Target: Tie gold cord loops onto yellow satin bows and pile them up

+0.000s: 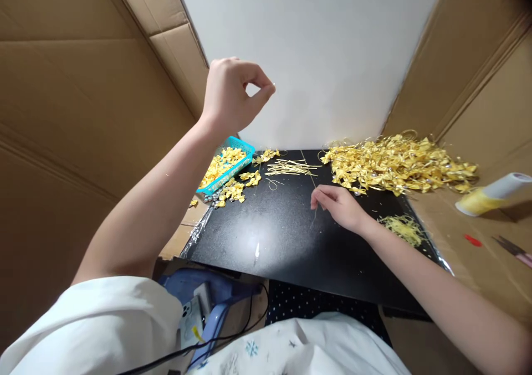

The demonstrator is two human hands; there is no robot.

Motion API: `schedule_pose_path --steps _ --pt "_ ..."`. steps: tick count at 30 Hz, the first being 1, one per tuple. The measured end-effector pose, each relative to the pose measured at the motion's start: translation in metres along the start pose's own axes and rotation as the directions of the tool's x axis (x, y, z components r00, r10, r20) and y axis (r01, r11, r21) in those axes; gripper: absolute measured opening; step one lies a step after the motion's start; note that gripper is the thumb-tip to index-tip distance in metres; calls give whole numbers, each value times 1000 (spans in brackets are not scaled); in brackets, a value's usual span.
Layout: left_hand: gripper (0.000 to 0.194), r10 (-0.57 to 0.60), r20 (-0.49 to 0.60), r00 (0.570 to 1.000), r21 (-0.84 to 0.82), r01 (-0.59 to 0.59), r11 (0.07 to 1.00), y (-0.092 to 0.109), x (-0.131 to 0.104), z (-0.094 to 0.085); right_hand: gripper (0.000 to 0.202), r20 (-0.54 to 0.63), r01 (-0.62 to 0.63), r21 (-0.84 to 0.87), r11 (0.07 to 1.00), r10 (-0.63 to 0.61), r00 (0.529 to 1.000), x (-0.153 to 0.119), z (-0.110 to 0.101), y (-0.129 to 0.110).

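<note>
My left hand (233, 95) is raised high in front of the pale wall, thumb and forefinger pinched together. A tiny light speck shows at its fingertips, too small to name. Low over the black table, my right hand (341, 209) has its fingers closed on a thin gold cord (308, 169). The cord runs up and away from these fingers, and a fine end hangs below them. Beyond the right hand lies a bundle of cut gold cords (291, 168), with one loose loop (274, 184) beside it.
A turquoise basket (226, 178) holds yellow bows; more bows (235, 191) and silver beads (214, 198) lie beside it. At right are a heap of gold bows (399, 164), yellow scraps (402, 229), a thread spool (494, 194), a red piece (472, 240) and scissors (513, 249). Cardboard walls flank the table.
</note>
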State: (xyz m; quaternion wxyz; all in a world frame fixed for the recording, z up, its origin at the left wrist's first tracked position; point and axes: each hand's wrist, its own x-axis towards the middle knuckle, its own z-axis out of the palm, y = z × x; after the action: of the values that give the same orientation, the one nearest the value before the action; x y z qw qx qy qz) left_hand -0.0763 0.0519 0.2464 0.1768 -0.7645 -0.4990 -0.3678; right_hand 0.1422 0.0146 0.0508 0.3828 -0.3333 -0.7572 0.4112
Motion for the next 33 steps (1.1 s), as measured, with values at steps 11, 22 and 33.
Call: schedule_pose_path --steps 11,22,33 --pt "23 102 -80 992 182 -86 979 19 26 -19 30 111 -70 -90 993 80 991 7 9 32" --pt "9 68 -95 993 204 -47 978 11 38 -15 31 199 -73 -192 979 112 974 -7 12 39" --pt "15 144 -78 987 139 -132 981 15 31 -13 20 409 -102 -307 946 228 884 12 -44 40"
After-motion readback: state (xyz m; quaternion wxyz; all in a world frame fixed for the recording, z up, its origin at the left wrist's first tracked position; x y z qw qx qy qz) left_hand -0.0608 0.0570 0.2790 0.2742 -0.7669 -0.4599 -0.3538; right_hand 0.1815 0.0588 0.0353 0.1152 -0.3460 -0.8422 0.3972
